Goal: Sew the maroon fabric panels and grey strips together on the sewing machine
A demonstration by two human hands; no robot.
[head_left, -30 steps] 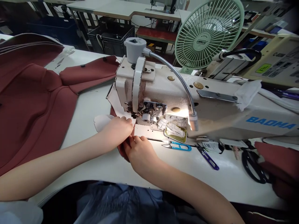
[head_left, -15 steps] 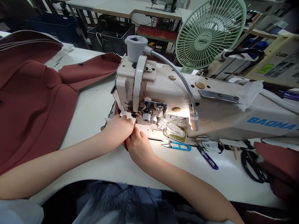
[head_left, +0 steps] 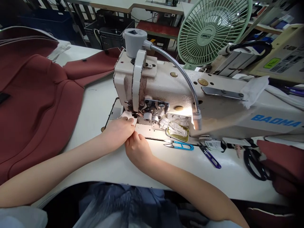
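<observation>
A cream sewing machine (head_left: 180, 91) stands on the white table (head_left: 95, 107), lit by a gooseneck lamp (head_left: 197, 118). My left hand (head_left: 118, 129) and my right hand (head_left: 136, 148) meet just in front of the needle. Both pinch a small white piece (head_left: 129, 117) lying under the presser foot; fingers of each are closed on it. Most of the piece is hidden by my hands.
Dark red fabric (head_left: 35, 98) covers the table's left side, more red fabric (head_left: 282, 161) lies at far right. Blue thread snips (head_left: 180, 145), purple snips (head_left: 211, 156), black scissors (head_left: 255, 164) and a small tin (head_left: 178, 131) lie by the machine. A green fan (head_left: 211, 31) stands behind.
The white-and-red piece that stuck out left of my hands has been drawn in under the presser foot. My right hand has moved up close to my left.
</observation>
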